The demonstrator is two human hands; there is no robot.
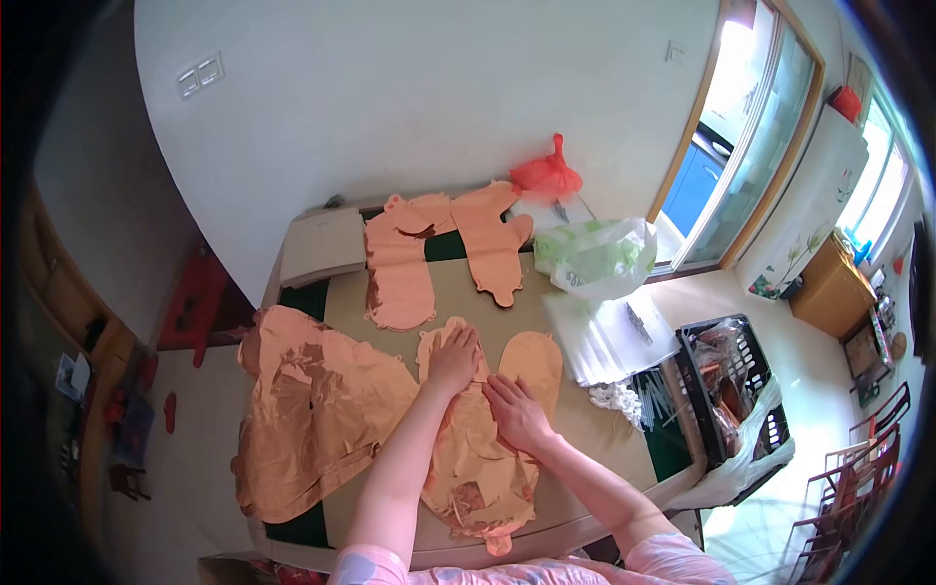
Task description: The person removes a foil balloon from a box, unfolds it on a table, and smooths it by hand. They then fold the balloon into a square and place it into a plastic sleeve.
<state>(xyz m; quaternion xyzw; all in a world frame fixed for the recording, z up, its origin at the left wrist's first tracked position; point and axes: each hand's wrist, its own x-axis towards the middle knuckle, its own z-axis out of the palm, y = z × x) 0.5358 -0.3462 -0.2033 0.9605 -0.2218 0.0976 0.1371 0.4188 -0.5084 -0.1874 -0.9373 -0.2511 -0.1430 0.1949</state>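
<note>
A flat rose-gold foil balloon (478,468), uninflated, lies on the table in front of me, its lower end near the front edge. My left hand (455,363) rests on its upper part, fingers stretched out and pressed flat. Just to the right and a little lower, my right hand (517,414) lies on the same foil with its fingers extended. To the left spreads a larger, creased foil balloon (322,414). More flat foil balloons (400,278) lie farther back, beyond my hands.
A beige stack of sheets (322,247) sits at the back left. At the back are a red plastic bag (548,175) and a white-green plastic bag (597,255). Clear plastic sleeves (609,336), white string (616,398) and a black crate (736,390) of packets are on the right.
</note>
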